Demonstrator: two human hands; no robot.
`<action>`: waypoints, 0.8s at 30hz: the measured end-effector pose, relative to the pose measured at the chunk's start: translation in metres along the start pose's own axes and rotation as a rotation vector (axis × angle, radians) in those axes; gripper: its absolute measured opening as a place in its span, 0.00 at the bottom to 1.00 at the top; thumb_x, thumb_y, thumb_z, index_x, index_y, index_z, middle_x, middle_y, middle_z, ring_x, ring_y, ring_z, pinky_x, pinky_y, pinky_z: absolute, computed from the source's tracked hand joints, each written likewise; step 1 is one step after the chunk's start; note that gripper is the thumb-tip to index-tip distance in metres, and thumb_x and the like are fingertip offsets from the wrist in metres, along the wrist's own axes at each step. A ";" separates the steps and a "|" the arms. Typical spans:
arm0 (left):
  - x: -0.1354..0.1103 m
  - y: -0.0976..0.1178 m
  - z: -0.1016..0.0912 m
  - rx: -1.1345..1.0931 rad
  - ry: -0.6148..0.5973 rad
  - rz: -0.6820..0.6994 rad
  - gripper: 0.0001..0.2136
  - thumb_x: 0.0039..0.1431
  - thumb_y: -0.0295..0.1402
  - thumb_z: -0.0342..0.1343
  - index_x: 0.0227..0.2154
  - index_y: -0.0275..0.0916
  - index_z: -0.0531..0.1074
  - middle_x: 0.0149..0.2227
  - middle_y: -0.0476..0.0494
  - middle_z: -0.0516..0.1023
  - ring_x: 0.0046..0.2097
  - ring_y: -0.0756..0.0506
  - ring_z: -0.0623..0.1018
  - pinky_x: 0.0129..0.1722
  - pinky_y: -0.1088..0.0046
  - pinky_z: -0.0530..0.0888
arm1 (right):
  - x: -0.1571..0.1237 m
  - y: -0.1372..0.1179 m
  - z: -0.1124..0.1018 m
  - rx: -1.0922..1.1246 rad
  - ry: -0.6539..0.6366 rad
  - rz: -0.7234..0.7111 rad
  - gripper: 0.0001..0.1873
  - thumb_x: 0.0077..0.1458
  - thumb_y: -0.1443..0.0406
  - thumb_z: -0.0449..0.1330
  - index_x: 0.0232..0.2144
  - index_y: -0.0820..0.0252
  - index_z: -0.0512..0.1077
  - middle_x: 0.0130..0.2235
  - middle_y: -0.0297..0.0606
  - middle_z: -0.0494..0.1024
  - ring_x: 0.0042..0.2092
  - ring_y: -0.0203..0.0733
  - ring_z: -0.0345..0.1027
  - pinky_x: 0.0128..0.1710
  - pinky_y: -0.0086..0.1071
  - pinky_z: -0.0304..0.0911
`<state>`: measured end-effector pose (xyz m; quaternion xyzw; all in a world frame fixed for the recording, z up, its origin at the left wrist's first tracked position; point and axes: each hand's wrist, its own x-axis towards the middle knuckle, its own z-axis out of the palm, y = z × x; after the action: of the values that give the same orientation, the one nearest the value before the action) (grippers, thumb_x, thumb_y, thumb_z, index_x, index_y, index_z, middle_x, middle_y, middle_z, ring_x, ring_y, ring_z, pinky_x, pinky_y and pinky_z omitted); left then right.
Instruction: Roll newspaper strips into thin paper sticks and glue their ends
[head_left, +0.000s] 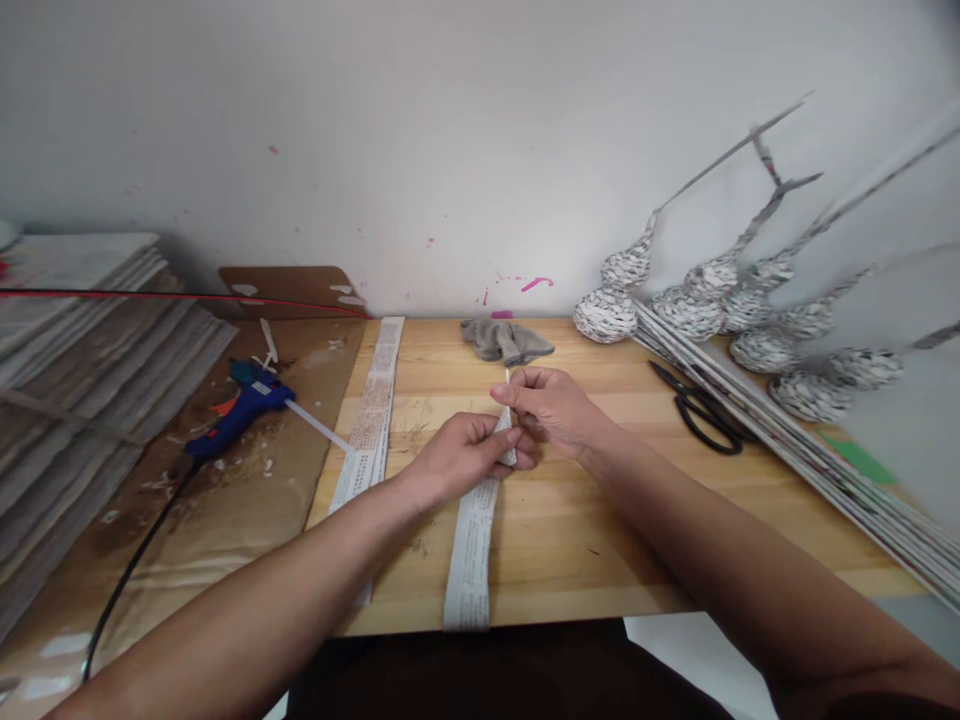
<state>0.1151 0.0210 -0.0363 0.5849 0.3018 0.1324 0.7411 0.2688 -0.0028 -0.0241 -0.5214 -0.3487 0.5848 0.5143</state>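
Note:
A long newspaper strip [471,565] runs from the table's front edge up to my hands, its far end folded to a narrow point. My left hand [487,447] is closed on that folded part, thumb on top. Just beyond it, my right hand [546,398] pinches the tip, where a thin pale stick-like end pokes up past the fingers. Whether that end is rolled paper or a separate stick, I cannot tell. To the left lies a stack of similar newspaper strips [375,400]. Behind my hands is a crumpled grey cloth [504,340].
A blue glue gun [244,412] lies on stained cardboard [315,440] at the left, beside piled newspapers [90,400]. On the right are black scissors [701,415], long rolled paper sticks [787,455] and several woven paper gourds [606,312] against the wall.

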 end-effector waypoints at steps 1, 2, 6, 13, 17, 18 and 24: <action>0.000 0.000 -0.001 -0.007 -0.004 0.001 0.14 0.58 0.42 0.56 0.35 0.35 0.78 0.35 0.39 0.81 0.41 0.46 0.79 0.42 0.70 0.74 | 0.000 -0.001 -0.002 -0.018 -0.023 -0.005 0.20 0.39 0.55 0.71 0.21 0.60 0.65 0.14 0.23 0.61 0.15 0.25 0.47 0.13 0.23 0.40; 0.001 0.000 -0.002 -0.013 -0.003 0.006 0.14 0.58 0.42 0.56 0.35 0.35 0.78 0.36 0.39 0.81 0.41 0.46 0.79 0.42 0.70 0.74 | 0.000 -0.002 -0.004 -0.046 -0.067 -0.003 0.19 0.41 0.54 0.69 0.23 0.61 0.68 0.14 0.24 0.61 0.15 0.25 0.47 0.13 0.23 0.39; 0.001 0.000 -0.003 -0.022 0.013 0.026 0.15 0.57 0.43 0.56 0.36 0.35 0.78 0.37 0.39 0.81 0.42 0.45 0.79 0.42 0.69 0.74 | 0.002 -0.003 -0.009 -0.141 -0.216 0.001 0.17 0.46 0.54 0.66 0.28 0.64 0.73 0.16 0.26 0.65 0.17 0.26 0.51 0.15 0.23 0.42; 0.000 0.001 0.000 0.001 0.023 -0.008 0.12 0.55 0.40 0.59 0.35 0.35 0.78 0.35 0.40 0.81 0.40 0.46 0.79 0.41 0.70 0.74 | 0.004 0.001 -0.005 -0.046 -0.086 0.003 0.18 0.39 0.56 0.70 0.22 0.62 0.68 0.15 0.23 0.61 0.16 0.24 0.47 0.14 0.23 0.39; 0.000 0.002 -0.001 -0.015 0.006 0.003 0.13 0.55 0.40 0.59 0.37 0.35 0.78 0.38 0.39 0.81 0.41 0.46 0.79 0.40 0.70 0.74 | 0.002 -0.002 -0.006 -0.100 -0.242 0.048 0.19 0.46 0.53 0.66 0.30 0.65 0.75 0.17 0.28 0.67 0.16 0.26 0.52 0.14 0.23 0.43; 0.000 0.002 -0.001 -0.015 0.009 0.006 0.13 0.55 0.40 0.59 0.37 0.35 0.77 0.38 0.39 0.81 0.41 0.46 0.79 0.40 0.71 0.74 | 0.002 -0.002 -0.007 -0.106 -0.246 0.048 0.18 0.46 0.54 0.66 0.30 0.65 0.75 0.17 0.28 0.67 0.16 0.26 0.53 0.14 0.23 0.44; -0.002 0.002 0.002 -0.003 0.022 -0.027 0.13 0.54 0.41 0.60 0.34 0.34 0.77 0.33 0.40 0.81 0.36 0.47 0.79 0.39 0.70 0.74 | 0.004 0.002 -0.005 0.007 -0.056 0.009 0.18 0.39 0.57 0.71 0.21 0.62 0.68 0.15 0.24 0.61 0.15 0.25 0.47 0.13 0.23 0.38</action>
<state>0.1150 0.0192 -0.0342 0.5781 0.3177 0.1291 0.7404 0.2730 -0.0003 -0.0282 -0.5045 -0.3587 0.6027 0.5034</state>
